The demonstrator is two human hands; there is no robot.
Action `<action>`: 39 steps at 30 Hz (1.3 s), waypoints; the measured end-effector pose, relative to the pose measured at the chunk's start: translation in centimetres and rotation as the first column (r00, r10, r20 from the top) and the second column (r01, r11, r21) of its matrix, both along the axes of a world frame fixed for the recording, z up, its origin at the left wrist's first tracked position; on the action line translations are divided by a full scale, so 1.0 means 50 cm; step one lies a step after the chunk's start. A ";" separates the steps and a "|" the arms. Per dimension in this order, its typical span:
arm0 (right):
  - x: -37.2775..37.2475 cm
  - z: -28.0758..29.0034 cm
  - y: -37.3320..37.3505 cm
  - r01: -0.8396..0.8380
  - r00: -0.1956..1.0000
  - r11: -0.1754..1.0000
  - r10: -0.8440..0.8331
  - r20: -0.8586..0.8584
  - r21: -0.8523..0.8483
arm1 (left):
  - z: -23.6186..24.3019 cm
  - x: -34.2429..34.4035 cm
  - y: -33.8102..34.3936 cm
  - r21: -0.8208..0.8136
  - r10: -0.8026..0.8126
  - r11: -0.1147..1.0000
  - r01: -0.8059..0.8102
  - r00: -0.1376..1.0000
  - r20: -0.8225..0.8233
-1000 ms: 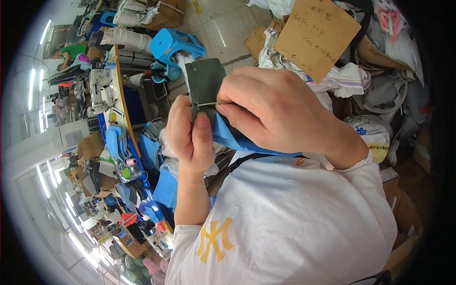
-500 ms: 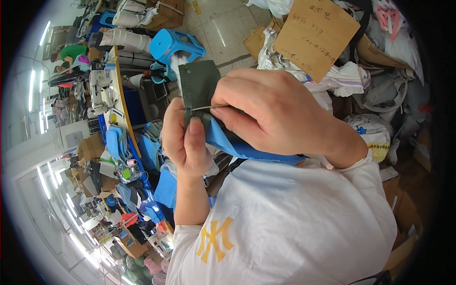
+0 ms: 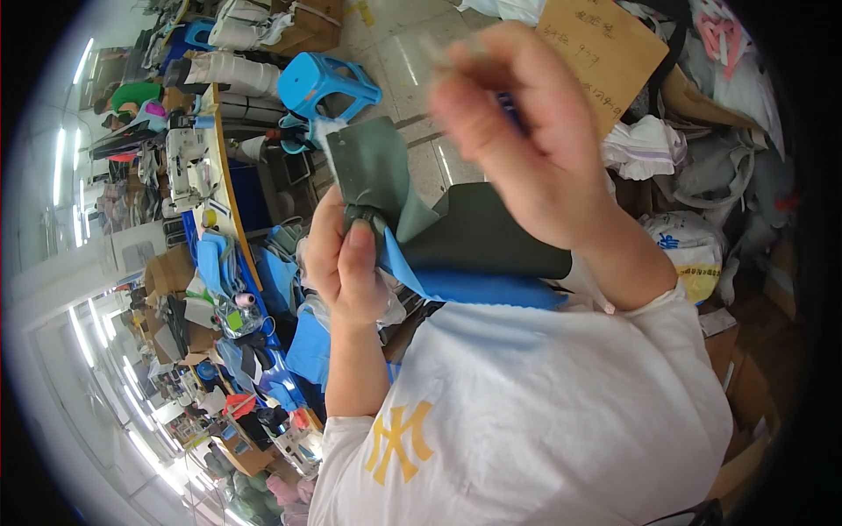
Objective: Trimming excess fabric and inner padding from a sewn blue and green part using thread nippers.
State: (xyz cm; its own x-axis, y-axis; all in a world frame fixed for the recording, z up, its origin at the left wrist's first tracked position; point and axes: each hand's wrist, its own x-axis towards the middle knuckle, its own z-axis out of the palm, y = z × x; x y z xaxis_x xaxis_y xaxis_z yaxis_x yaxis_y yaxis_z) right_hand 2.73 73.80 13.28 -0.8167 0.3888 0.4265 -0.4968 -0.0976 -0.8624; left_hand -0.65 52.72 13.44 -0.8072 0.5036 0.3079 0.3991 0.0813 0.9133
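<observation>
My left hand (image 3: 345,259) pinches a dark green sewn fabric piece (image 3: 364,158) at its seam, with the thumb on top. The piece has a pale fluffy edge on its left, a larger dark green part (image 3: 487,232) stretching right, and a blue layer (image 3: 474,289) underneath, over my white shirt. My right hand (image 3: 526,131) is raised to the upper right of the piece, apart from it, with curled, motion-blurred fingers around a small dark object that I cannot make out.
A blue plastic stool (image 3: 324,83) stands on the tiled floor (image 3: 395,39). Left are sewing machines (image 3: 186,167) on a long table, cloth piles and a distant person in green (image 3: 132,98). Right lie a brown paper sheet (image 3: 614,35), bags (image 3: 688,245) and scraps.
My right hand has left the seam and swung up and right, blurring and uncovering the large dark green part. My left hand still grips the piece, which has shifted slightly down and left.
</observation>
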 end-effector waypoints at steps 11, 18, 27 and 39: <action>-0.045 -0.006 -0.022 -0.076 0.995 0.964 0.091 -0.048 0.256 | -0.014 -0.019 -0.009 -0.082 -0.054 0.996 0.039 0.980 -0.191; -0.059 -0.007 -0.042 -0.004 1.000 0.974 0.010 -0.025 0.228 | 0.012 -0.019 -0.003 -0.147 0.067 0.986 -0.081 0.993 -0.095; -0.038 -0.011 -0.065 -0.236 0.972 0.962 0.231 0.048 0.136 | 0.029 -0.034 -0.026 -0.027 -0.095 0.994 0.105 0.961 0.258; -0.025 0.005 -0.072 -0.369 0.928 0.901 0.342 0.151 0.227 | 0.035 -0.045 -0.066 0.065 -0.167 0.985 0.160 0.790 0.590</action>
State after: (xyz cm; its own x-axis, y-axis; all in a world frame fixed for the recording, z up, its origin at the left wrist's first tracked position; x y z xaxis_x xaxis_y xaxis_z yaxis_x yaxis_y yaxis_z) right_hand 1.50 70.21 13.53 -0.9260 -0.0424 0.3751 -0.3742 -0.0282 -0.9269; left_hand -2.89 49.44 15.19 -0.7395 0.6440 -0.1960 -0.2127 0.0527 0.9757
